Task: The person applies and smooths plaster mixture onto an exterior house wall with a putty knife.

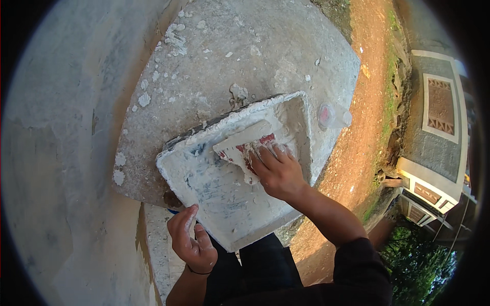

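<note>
A rectangular tray [237, 242], its walls and floor coated in wet white plaster, sits at a slant on the concrete slab. Inside its far half, my right hand [279, 171] grips a flat plastering trowel [244, 136] smeared white, with patches of red showing through. Plaster covers the fingertips, and the trowel's handle is mostly hidden under the hand. My left hand [193, 242] is beside the tray's near left corner, fingers bent and thumb apart, with nothing seen in it. Whether it touches the rim I cannot tell. White residue marks its fingers.
Dried plaster splashes dot the concrete slab [229, 56]. A clear plastic cup [334, 116] lies near the slab's right edge. On the left runs a smooth grey wall [71, 153]. To the right are a reddish dirt path [352, 153] and a house [439, 122].
</note>
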The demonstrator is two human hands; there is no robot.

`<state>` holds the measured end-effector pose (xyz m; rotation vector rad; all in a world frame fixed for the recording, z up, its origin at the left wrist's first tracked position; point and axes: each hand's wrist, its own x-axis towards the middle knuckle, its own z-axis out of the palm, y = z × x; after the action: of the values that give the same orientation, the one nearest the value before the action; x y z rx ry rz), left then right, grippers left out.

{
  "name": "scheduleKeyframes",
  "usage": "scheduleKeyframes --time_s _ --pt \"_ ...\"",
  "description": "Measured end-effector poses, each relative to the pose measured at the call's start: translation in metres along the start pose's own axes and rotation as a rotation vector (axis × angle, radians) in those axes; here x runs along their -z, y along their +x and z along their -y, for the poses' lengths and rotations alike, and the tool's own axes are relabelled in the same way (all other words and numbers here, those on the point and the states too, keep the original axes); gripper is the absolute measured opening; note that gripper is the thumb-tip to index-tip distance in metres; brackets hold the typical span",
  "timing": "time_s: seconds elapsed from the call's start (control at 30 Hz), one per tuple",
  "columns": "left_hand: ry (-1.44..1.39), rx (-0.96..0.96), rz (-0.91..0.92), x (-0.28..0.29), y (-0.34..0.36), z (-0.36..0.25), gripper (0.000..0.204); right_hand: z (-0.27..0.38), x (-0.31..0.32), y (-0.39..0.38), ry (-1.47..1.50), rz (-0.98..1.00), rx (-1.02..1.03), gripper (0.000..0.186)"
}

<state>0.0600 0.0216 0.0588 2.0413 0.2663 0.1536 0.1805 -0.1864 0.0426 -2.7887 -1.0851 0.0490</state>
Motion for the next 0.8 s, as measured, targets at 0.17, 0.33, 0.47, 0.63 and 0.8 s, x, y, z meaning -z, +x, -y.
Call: scheduleKeyframes --time_s 0.17,0.33,0.47,0.63,0.8 --pt "-0.037 0.002 -0.045 -0.001 0.004 0.001 0.029 -0.006 0.000 -0.016 -0.013 0.102 0.037 0.033" --pt "0.010 -0.001 0.030 0.000 0.006 0.003 0.032 -0.001 -0.011 -0.027 -0.035 0.036 0.110 0.035" --pt "-0.023 -0.003 0.034 -0.001 0.007 0.003 0.032 -0.010 -0.018 -0.005 -0.010 -0.020 0.030 0.034" --pt "0.003 -0.013 0.033 0.003 0.006 0.008 0.032 0.003 -0.006 -0.016 -0.041 -0.043 0.044 0.036" --pt "-0.002 -0.024 0.039 -0.003 0.006 0.002 0.031 -0.008 -0.018 -0.014 0.013 0.029 0.002 0.030"
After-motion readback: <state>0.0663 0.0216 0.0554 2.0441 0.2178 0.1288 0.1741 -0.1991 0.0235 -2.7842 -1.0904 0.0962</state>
